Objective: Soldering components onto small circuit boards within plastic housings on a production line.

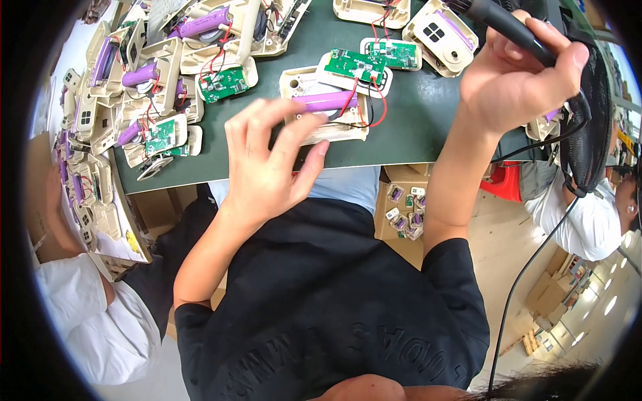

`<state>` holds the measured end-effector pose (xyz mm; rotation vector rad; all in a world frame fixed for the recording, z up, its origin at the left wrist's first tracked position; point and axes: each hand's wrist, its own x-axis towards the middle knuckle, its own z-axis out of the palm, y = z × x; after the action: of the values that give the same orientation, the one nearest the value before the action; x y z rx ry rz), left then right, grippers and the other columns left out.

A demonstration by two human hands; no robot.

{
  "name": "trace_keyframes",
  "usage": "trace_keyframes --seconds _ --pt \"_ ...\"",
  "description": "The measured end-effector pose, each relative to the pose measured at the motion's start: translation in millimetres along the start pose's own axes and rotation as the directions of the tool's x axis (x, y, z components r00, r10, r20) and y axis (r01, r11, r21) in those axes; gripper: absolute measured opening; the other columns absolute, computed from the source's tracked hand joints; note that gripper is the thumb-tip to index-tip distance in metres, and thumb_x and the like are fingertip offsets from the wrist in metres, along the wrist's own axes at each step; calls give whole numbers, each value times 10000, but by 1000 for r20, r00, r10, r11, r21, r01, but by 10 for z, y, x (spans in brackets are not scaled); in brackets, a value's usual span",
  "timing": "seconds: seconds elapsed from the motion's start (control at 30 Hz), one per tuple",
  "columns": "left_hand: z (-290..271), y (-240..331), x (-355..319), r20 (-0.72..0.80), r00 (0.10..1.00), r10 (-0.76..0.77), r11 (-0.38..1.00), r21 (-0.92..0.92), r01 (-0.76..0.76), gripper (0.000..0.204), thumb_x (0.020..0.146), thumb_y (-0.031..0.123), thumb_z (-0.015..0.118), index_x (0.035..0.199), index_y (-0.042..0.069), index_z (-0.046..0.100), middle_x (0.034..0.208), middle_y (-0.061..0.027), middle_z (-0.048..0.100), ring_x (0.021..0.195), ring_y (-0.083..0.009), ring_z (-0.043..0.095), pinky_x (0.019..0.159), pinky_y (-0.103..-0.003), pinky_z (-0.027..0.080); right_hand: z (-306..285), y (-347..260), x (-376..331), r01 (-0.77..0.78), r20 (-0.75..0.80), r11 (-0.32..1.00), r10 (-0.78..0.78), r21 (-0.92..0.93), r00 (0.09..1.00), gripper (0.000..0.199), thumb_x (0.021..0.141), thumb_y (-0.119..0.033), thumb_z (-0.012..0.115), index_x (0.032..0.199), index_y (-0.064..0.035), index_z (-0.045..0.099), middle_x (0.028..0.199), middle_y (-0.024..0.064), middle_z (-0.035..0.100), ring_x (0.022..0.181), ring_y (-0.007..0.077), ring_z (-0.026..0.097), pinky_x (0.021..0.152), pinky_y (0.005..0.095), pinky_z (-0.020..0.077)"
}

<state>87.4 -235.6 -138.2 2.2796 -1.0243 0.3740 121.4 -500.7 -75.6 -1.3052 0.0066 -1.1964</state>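
My left hand (pixel 264 150) is over the near end of an open cream plastic casing (pixel 291 83), fingers apart and partly bent. Its fingertips are by a purple cylindrical battery cell (pixel 328 101) lying in the casing; whether they touch it I cannot tell. Red and black wires run from the casing to a green circuit board (pixel 354 65), which rests on a cream cover at the casing's far edge. Raised at the upper right, my right hand (pixel 518 80) is closed around a black pen-shaped tool (pixel 511 28). The tool's tip is cut off by the top edge.
Opened casings with cells and boards (pixel 150 73) are piled on the left of the dark green table (pixel 267 73). More casings (pixel 441 37) lie at the back. A black cable (pixel 535 144) hangs at right. Co-workers in white sleeves (pixel 110 321) sit on both sides. A cardboard box (pixel 401 177) stands below.
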Motion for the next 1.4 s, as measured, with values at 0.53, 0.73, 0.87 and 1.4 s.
trace_keyframes --seconds 0.53,0.73,0.87,1.4 --pt "-14 -87 146 183 968 -172 980 -67 187 576 867 274 769 1393 208 543 1528 -185 388 1338 -380 461 1076 -524 325 -737 -784 -910 153 399 968 -63 -198 915 379 984 -265 566 749 26 630 546 94 571 438 190 489 437 329 377" --pt "1 -53 104 199 959 -201 978 -20 209 638 849 298 776 1411 152 511 1540 -202 365 1289 -370 476 1080 -506 319 -674 -860 -1071 187 396 921 -39 -343 918 406 1003 -315 601 763 7 659 559 88 592 455 193 511 452 321 382" --pt "-7 -59 103 175 968 -179 982 -24 186 673 833 289 755 1440 159 492 1559 -194 375 1319 -371 463 1093 -502 305 -707 -797 -1093 194 393 929 -59 -315 918 394 997 -303 610 763 10 660 560 88 591 457 190 509 454 318 385" --pt "-7 -57 109 169 968 -188 981 -25 195 771 781 292 735 1484 138 457 1576 -178 388 1393 -374 414 1123 -506 286 -649 -678 -1115 218 417 917 -64 -333 907 346 982 -247 612 764 19 650 571 86 586 479 191 520 476 319 430"
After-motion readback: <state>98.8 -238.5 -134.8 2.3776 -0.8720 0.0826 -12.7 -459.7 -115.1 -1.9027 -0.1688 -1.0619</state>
